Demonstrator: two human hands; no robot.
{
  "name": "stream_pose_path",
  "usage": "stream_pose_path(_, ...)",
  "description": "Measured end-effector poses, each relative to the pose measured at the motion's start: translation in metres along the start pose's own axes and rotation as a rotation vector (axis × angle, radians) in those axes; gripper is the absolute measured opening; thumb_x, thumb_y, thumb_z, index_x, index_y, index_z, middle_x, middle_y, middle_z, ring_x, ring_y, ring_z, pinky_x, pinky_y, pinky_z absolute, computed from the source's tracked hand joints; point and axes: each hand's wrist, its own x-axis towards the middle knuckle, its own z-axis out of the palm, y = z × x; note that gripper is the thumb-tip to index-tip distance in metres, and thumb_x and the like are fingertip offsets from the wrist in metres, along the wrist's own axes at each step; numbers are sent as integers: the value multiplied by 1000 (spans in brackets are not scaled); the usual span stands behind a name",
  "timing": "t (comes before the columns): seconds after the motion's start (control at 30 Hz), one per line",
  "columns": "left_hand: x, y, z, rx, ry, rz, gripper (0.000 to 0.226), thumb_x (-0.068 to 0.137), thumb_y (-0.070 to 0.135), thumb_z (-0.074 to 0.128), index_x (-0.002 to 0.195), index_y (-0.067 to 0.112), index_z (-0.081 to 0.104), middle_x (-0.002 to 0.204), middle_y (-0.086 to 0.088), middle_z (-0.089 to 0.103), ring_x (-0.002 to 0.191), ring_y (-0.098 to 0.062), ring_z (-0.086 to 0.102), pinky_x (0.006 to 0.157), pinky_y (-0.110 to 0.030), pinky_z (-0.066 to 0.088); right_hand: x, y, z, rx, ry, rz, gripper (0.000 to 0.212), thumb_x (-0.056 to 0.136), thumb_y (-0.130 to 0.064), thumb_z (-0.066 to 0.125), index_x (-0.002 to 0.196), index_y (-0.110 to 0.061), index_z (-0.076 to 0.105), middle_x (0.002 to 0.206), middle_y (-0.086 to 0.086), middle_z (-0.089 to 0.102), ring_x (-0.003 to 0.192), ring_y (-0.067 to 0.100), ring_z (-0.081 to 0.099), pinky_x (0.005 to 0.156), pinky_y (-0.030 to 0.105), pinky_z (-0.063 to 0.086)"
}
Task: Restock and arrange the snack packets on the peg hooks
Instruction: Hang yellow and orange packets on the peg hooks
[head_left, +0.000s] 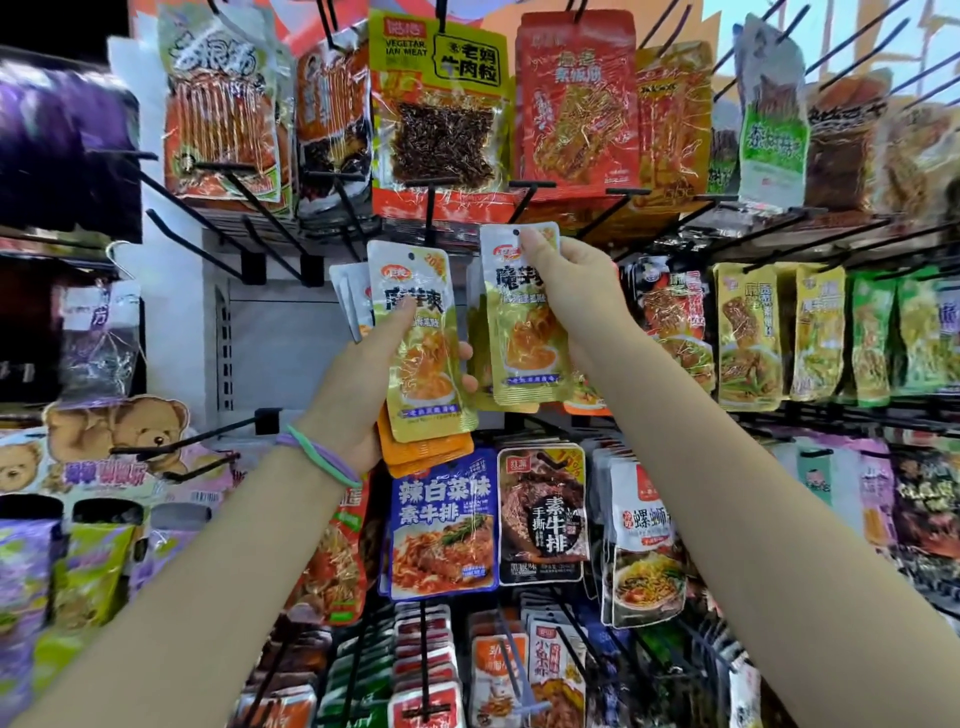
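My left hand (358, 384) grips a fanned stack of snack packets; the front one is yellow-green (423, 358), with orange packets (428, 449) behind and below it. My right hand (576, 296) pinches the top of a single yellow-green packet (519, 332) near its hang hole, raised just under a black peg hook (524, 195) in the middle row. A second black peg hook (430, 208) juts out above the left stack. More yellow-green packets hang behind the one in my right hand.
Several bare black pegs (218, 228) stick out at the left over a white back panel (280, 343). Full rows of packets hang above, to the right (748, 338) and below (441, 525). Teddy-bear bags (114, 431) sit at lower left.
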Motion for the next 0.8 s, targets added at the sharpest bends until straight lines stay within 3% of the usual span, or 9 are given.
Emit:
stream_pose_path(0.03, 0, 0, 0, 8, 1, 10, 40, 104, 45, 48, 100, 11, 69, 88, -14, 74, 65, -29, 70, 57, -39, 60, 2, -1, 0, 15, -2, 4, 48, 100, -40, 59, 100, 9, 61, 91, 32, 50, 84, 19, 38, 74, 39, 42)
stream_pose_path(0.13, -2, -1, -2, 27, 4, 29, 39, 104, 43, 48, 100, 10, 69, 89, -14, 75, 65, -29, 71, 56, -39, 61, 8, -1, 0, 51, -19, 13, 24, 98, -33, 62, 84, -13, 63, 86, 9, 47, 81, 21, 41, 69, 34, 35)
stream_pose_path(0.4, -2, -1, -1, 72, 5, 17, 41, 104, 42, 48, 104, 6, 69, 95, -14, 77, 72, -29, 74, 60, -41, 63, 15, 2, -4, 50, -3, 12, 14, 83, -31, 66, 71, -28, 74, 83, 12, 64, 76, 24, 56, 69, 39, 44)
stream_pose_path(0.43, -1, -1, -2, 77, 13, 16, 43, 103, 43, 51, 108, 5, 69, 100, -16, 77, 78, -31, 75, 65, -43, 63, 15, 2, -4, 21, 10, -7, 13, 86, -28, 66, 75, -26, 73, 81, 10, 64, 73, 23, 56, 67, 37, 44)
stream_pose_path(0.53, 1, -2, -2, 92, 45, 29, 59, 88, 50, 71, 125, 5, 67, 118, -17, 74, 106, -36, 72, 97, -56, 55, 7, 2, -8, -195, 136, -210, 1, 95, -21, 61, 96, -20, 62, 78, -1, 57, 68, 13, 51, 61, 26, 43)
stream_pose_path(0.63, 2, -4, 1, 98, 45, 74, 62, 78, 48, 75, 125, 9, 68, 116, -13, 75, 112, -33, 70, 104, -56, 51, -16, -2, -10, -205, 211, -416, 9, 98, -19, 61, 91, -21, 55, 81, -2, 54, 71, 7, 49, 64, 21, 42)
stream_pose_path(0.73, 3, -6, 8, 100, -21, 130, 49, 86, 39, 73, 127, 12, 67, 119, -12, 74, 111, -31, 71, 102, -53, 54, -31, -3, -3, -132, -65, -263, 29, 99, -39, 61, 95, -10, 63, 76, 2, 58, 66, 10, 53, 64, 28, 46)
stream_pose_path(0.8, 2, -7, 13, 102, -39, 148, 46, 84, 35, 74, 125, 14, 68, 118, -11, 75, 108, -30, 72, 98, -50, 56, -36, 1, 2, -120, -254, -175, 44, 94, -48, 65, 106, -6, 68, 85, 2, 67, 76, 16, 64, 73, 37, 54)
